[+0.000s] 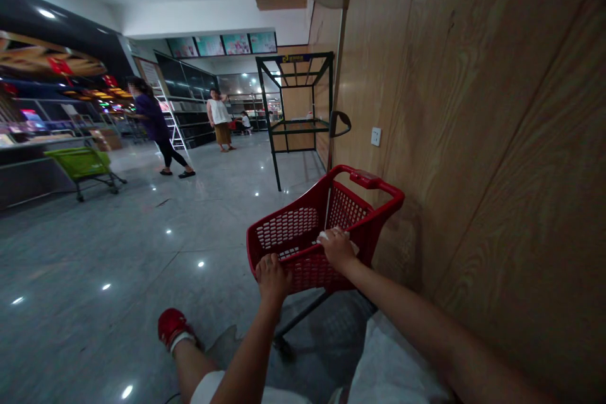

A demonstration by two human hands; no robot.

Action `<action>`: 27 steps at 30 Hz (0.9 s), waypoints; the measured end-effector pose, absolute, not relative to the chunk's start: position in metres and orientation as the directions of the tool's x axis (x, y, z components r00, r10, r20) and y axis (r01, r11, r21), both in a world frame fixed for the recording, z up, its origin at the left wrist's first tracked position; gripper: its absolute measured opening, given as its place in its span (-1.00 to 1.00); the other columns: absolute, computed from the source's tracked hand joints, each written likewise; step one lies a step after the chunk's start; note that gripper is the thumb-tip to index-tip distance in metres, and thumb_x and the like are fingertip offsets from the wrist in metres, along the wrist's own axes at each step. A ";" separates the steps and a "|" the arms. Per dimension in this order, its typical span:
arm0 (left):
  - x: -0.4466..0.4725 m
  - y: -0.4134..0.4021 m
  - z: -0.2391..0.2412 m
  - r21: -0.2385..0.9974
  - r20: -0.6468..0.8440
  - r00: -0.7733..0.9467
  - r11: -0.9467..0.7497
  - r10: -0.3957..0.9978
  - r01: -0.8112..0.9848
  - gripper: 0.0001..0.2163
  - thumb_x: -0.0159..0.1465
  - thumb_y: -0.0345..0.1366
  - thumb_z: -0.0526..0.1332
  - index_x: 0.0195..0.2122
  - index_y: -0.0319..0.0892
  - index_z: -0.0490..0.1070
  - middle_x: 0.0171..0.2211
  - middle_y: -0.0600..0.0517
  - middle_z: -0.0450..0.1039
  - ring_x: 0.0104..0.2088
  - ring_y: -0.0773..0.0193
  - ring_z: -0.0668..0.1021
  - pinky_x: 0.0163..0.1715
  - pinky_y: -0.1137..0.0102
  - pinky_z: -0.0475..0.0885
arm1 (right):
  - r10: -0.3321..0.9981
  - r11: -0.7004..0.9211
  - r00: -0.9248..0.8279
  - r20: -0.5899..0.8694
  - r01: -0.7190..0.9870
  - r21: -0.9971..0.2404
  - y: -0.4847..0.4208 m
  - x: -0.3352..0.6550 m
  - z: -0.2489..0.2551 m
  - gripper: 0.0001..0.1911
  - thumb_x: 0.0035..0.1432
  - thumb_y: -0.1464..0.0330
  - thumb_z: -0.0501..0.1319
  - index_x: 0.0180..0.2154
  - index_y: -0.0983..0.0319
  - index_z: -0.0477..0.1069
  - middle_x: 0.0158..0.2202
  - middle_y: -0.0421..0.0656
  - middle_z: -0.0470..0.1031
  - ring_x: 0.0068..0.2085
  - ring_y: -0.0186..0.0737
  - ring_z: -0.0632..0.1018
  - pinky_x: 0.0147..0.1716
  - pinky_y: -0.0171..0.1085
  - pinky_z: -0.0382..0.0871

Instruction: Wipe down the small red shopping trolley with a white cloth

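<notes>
A red plastic shopping cart (310,274) stands in front of me beside the wooden wall, its handle towards the right. My left hand (272,276) is closed over the near rim at the cart's lower left end. Farther right along the same rim, my right hand (339,249) presses a white cloth (354,246) against the red plastic. Only the cloth's edges show around my fingers; the rest is hidden beneath them.
Wood panelling (454,139) with a socket (375,136) rises on the right. Beyond the cart stands a dark metal rack (274,132). A green cart (80,163), a walking person (154,120) and a standing person (219,115) are farther left on the shiny floor (132,233).
</notes>
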State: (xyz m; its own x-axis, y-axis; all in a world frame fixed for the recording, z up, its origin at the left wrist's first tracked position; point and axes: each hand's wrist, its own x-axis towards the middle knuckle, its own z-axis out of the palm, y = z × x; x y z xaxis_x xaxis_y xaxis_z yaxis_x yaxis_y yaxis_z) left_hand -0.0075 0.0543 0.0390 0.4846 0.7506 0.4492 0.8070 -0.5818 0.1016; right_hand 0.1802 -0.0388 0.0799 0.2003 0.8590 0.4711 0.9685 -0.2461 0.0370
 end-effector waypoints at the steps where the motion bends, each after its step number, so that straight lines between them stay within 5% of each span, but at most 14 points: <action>1: 0.000 0.050 0.037 0.095 0.465 0.507 -0.610 0.726 0.787 -0.57 0.15 -0.24 0.15 0.04 -0.27 0.28 0.02 -0.23 0.33 0.09 -0.04 0.31 0.11 0.07 0.15 | 0.858 -0.220 0.180 0.480 0.975 0.028 -0.029 0.165 0.072 -0.74 0.31 0.41 0.00 -0.17 0.19 0.47 -0.19 -0.08 0.49 -0.12 -0.10 0.39 0.08 -0.11 0.10; 5: 0.029 0.034 0.030 0.077 0.439 0.626 -0.721 0.645 0.689 -0.45 0.13 -0.31 0.15 0.17 -0.30 0.19 0.12 -0.27 0.28 0.17 -0.05 0.26 0.21 0.03 0.00 | 0.857 -0.160 0.128 0.499 0.987 0.023 -0.009 0.131 0.056 -0.75 0.30 0.42 0.02 -0.11 0.21 0.44 -0.14 -0.05 0.47 -0.05 -0.09 0.39 0.14 -0.10 0.05; 9: 0.029 0.035 0.029 0.069 0.387 0.666 -0.740 0.638 0.669 -0.45 0.14 -0.35 0.11 0.19 -0.29 0.17 0.17 -0.25 0.24 0.15 -0.01 0.29 0.18 0.11 0.09 | 0.891 -0.051 0.012 0.453 0.996 0.074 -0.030 0.163 0.072 -0.71 0.30 0.42 0.02 -0.02 0.14 0.41 -0.04 -0.09 0.45 -0.02 -0.11 0.38 0.11 -0.12 0.11; 18: 0.025 0.042 0.023 0.067 0.420 0.634 -0.719 0.649 0.692 -0.43 0.15 -0.32 0.10 0.21 -0.37 0.15 0.18 -0.30 0.22 0.18 -0.06 0.25 0.22 0.09 0.02 | 0.859 -0.342 0.235 0.455 0.925 0.168 -0.107 0.282 0.135 -0.64 0.28 0.48 0.00 0.02 0.18 0.42 0.06 -0.03 0.41 0.11 -0.04 0.30 0.15 -0.06 0.02; 21: 0.029 0.037 0.023 0.087 0.407 0.636 -0.721 0.655 0.687 -0.38 0.11 -0.27 0.15 0.20 -0.40 0.14 0.18 -0.33 0.20 0.19 -0.11 0.23 0.22 0.06 0.00 | 0.847 -0.376 0.271 0.458 0.914 0.154 -0.090 0.257 0.122 -0.68 0.29 0.48 -0.02 -0.04 0.23 0.44 -0.02 0.00 0.45 0.07 -0.04 0.32 0.15 -0.05 0.01; 27: 0.027 0.037 0.022 0.087 0.439 0.630 -0.728 0.640 0.680 -0.36 0.06 -0.26 0.19 0.18 -0.38 0.17 0.14 -0.32 0.25 0.16 -0.08 0.26 0.20 0.08 0.04 | 0.870 -0.197 0.148 0.470 0.979 0.057 -0.021 0.148 0.068 -0.71 0.31 0.44 -0.01 -0.03 0.23 0.41 -0.09 -0.04 0.47 -0.01 -0.09 0.37 0.15 -0.06 0.05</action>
